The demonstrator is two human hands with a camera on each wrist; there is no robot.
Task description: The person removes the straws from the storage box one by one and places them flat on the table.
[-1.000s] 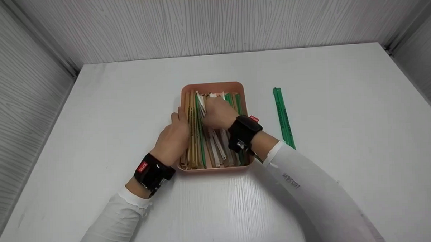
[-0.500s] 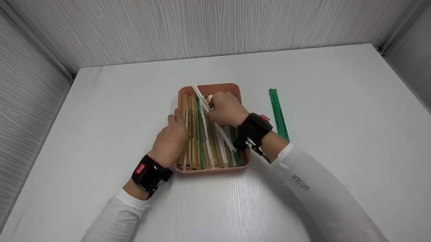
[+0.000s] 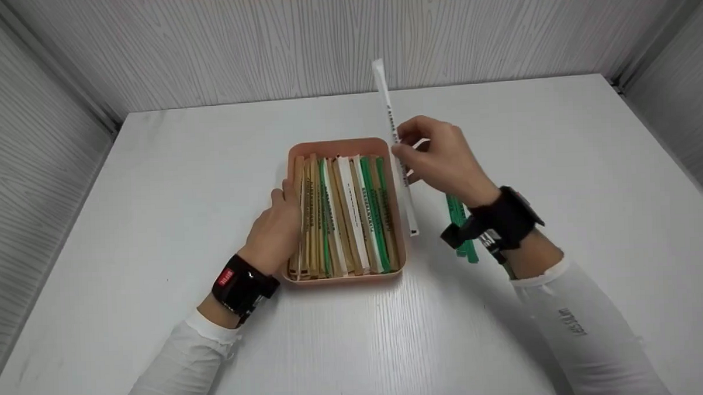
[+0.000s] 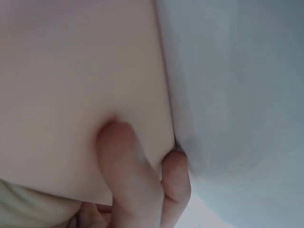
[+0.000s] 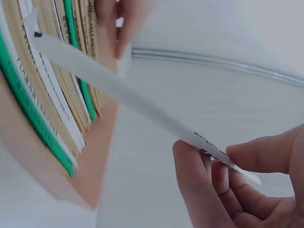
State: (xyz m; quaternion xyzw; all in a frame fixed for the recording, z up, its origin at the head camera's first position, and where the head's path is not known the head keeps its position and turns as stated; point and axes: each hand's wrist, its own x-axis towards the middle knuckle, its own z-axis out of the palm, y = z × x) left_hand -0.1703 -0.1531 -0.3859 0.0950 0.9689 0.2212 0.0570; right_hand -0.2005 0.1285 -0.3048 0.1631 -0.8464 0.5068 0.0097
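Note:
My right hand [image 3: 443,156] pinches a white paper-wrapped straw [image 3: 387,105] between thumb and fingertips, raised beside the right edge of a pink box. In the right wrist view this straw [image 5: 118,90] slants across, dark print near the fingers. The pink box [image 3: 343,281] lies full of similar long wrapped straws in white, brown and green, lined up lengthwise. At its left wall my left hand [image 3: 274,232] grips the rim. The left wrist view shows two fingers [image 4: 128,175] against the box's smooth outer side.
Green wrapped straws [image 3: 456,211] lie on the white table [image 3: 154,239] right of the box, partly hidden by the right hand and wrist. Behind the table stands a grey wood-grain panel [image 3: 264,42], with side panels left and right.
The right hand has drawn the white straw out of the box and carried it up and to the right. The left hand stays at the box's left side.

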